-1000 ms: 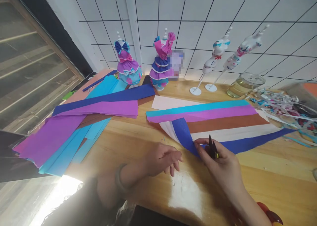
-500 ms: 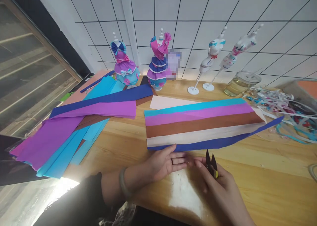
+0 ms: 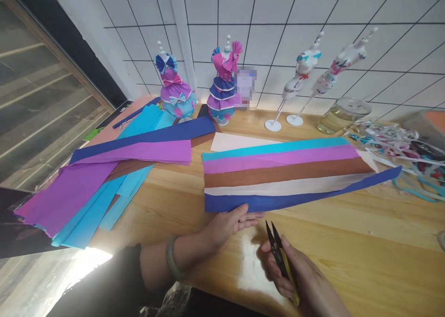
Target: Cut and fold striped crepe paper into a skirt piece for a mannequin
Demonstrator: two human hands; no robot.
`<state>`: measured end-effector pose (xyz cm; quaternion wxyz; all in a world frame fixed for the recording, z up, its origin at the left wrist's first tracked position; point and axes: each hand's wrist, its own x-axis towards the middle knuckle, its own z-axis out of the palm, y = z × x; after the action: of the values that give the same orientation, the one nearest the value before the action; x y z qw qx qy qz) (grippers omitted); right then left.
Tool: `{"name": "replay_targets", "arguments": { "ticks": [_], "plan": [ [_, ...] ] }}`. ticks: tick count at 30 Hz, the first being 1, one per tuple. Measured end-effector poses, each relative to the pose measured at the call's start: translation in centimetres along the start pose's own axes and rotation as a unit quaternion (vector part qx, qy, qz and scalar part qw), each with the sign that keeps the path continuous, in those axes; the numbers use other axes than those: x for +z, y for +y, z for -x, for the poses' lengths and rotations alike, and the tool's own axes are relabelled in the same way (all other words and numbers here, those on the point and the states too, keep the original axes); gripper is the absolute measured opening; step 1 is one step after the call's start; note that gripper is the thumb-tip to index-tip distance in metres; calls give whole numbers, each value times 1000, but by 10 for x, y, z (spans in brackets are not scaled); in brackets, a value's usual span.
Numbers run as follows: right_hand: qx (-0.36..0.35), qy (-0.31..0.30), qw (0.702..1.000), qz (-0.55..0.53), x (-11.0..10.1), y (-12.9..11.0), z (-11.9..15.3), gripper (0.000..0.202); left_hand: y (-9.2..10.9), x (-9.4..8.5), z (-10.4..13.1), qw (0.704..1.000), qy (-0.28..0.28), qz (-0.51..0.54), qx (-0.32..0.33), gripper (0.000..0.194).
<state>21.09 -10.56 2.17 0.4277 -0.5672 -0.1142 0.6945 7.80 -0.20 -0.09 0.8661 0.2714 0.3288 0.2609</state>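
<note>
My right hand (image 3: pixel 295 273) is closed around thread snips (image 3: pixel 282 260) with dark blades and a yellowish handle. Their two blade tips stand apart and point up, away from me. My left hand (image 3: pixel 225 226) lies at the front edge of a dark blue strip (image 3: pixel 222 203), its thumb at that edge and its fingers stretched out, palm partly turned to the right. Behind the blue strip, a white strip (image 3: pixel 250 188), a brown strip (image 3: pixel 278 174), a purple strip (image 3: pixel 278 159) and a turquoise strip (image 3: pixel 278 148) lie overlapped in bands.
Loose purple sheets (image 3: pixel 76 194) and blue sheets (image 3: pixel 90 210) are piled at the left. Two dressed mini mannequins (image 3: pixel 175 92) (image 3: pixel 221 92) and two slim patterned ones (image 3: pixel 301 73) (image 3: pixel 342 64) stand along the tiled wall. A glass jar (image 3: pixel 342 115) and tangled ribbons (image 3: pixel 413 145) are at the right.
The snips have turned upward in my right hand, which has moved down and away from my left hand. More of the blue strip shows at its left end.
</note>
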Motion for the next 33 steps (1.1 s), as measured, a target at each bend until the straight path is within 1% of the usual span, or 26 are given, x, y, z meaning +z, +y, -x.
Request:
{"name": "replay_targets", "arguments": {
  "ticks": [2, 4, 7, 10, 12, 15, 17, 18, 20, 23, 27, 29, 33],
  "plan": [
    [1, -13, 1000, -24, 4, 1, 0, 51, 1, -1, -1, 1000, -13, -20, -5, 47],
    [9, -25, 999, -45, 6, 1, 0, 49, 2, -2, -1, 999, -25, -29, -11, 45],
    [29, -36, 997, -59, 8, 1, 1, 48, 6, -1, 1, 998, -25, -54, -28, 44],
    [27, -32, 997, -57, 9, 0, 2, 47, 14, 3, 6, 989, -2, -133, -70, 43],
    [19, -27, 998, -51, 10, 0, 1, 47, 19, 5, 10, 976, 20, -203, -80, 44],
    [-1, -18, 1000, -25, 12, -1, -1, 49, 22, 5, 14, 956, 74, -282, -37, 43],
    [-18, -14, 1000, -6, 14, -1, -3, 50, 23, 4, 15, 947, 104, -305, -6, 39],
    [-25, -12, 1000, 2, 15, -1, -4, 50, 23, 3, 15, 945, 110, -308, 2, 37],
    [-33, -10, 999, 15, 16, -1, -5, 51, 24, 2, 15, 947, 99, -306, 1, 33],
    [-43, -7, 999, 22, 18, -1, -6, 51, 25, -2, 15, 948, 76, -309, -25, 31],
    [-43, -14, 999, 18, 19, 2, -8, 52, 22, -5, 13, 943, 85, -316, -61, 35],
    [-49, -14, 999, 20, 20, 2, -9, 52, 20, -4, 11, 951, 74, -296, -55, 35],
    [-62, -18, 998, 16, 21, -1, -12, 51, 20, 2, 9, 966, 34, -254, -15, 31]
  ]
}}
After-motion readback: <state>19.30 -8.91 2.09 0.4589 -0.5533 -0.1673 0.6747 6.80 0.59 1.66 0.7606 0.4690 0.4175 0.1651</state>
